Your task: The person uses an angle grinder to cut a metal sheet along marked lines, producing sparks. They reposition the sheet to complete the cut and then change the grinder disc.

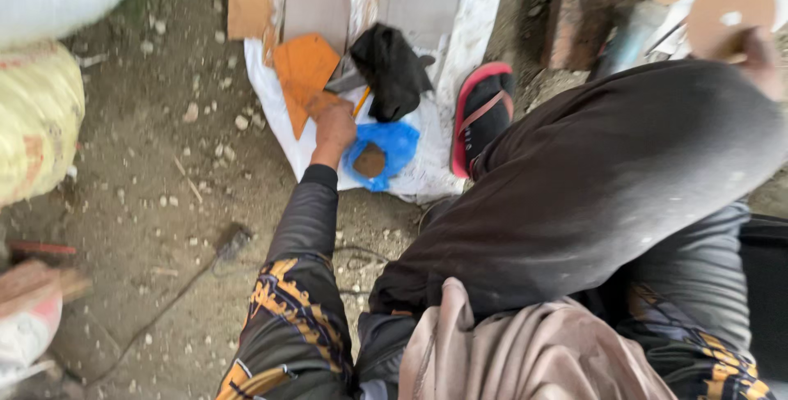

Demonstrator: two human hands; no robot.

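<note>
Near field: a raised knee in dark trousers point(591, 195) fills the centre right and hides the ground behind it; a tan cloth point(525, 351) lies at the bottom edge.
Left arm: a black sleeve with yellow pattern point(295, 301) extends forward over bare dirt with scattered stones.
Left hand point(335, 125): lowered onto the white sheet point(443, 162); fingers curled downward, whether they clamp anything cannot be determined.
Blue bag point(392, 147): just beside the left hand, on its right, with a brown disc point(369, 160) lying on it.
Orange sheet pieces point(304, 72): immediately beyond the left hand, touching or nearly so.
Black cloth point(392, 68): beyond the bag, on the white sheet.
Sandal point(480, 113): red-edged, right of the bag.
Right hand point(759, 55): far right, blurred, closed on a round tan disc point(729, 13).
Grinder point(648, 14): just left of that disc.
</note>
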